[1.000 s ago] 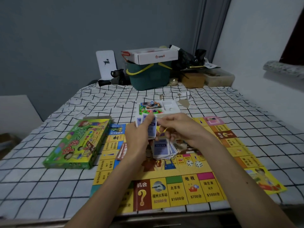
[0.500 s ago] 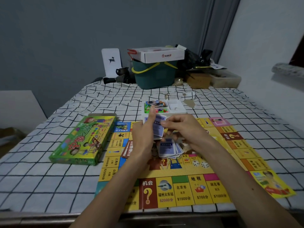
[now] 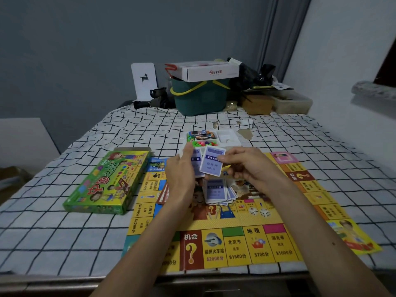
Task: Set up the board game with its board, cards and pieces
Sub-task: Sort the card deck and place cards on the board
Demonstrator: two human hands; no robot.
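Note:
The yellow game board (image 3: pixel 235 243) lies flat on the checked cloth in front of me. My left hand (image 3: pixel 182 174) holds a small stack of blue cards (image 3: pixel 196 161) upright above the board's middle. My right hand (image 3: pixel 248 168) pinches a single blue card (image 3: pixel 212 161) beside that stack. Under my hands a fanned pile of blue cards (image 3: pixel 217 192) rests on the board. A red-edged card (image 3: pixel 163 195) peeks out by my left wrist. Behind my hands sits a white tray (image 3: pixel 227 138) with coloured pieces (image 3: pixel 202 143) and picture cards.
The green game box (image 3: pixel 107 183) lies left of the board. A teal bucket (image 3: pixel 200 97) with a white carton on it, a brown box (image 3: pixel 256 103) and a clear tub (image 3: pixel 293 103) stand at the far edge. A wall runs along the right.
My right hand has drawn one blue card off the stack in my left hand and lifted it face-on. The view shifted slightly; the pile on the board stays put.

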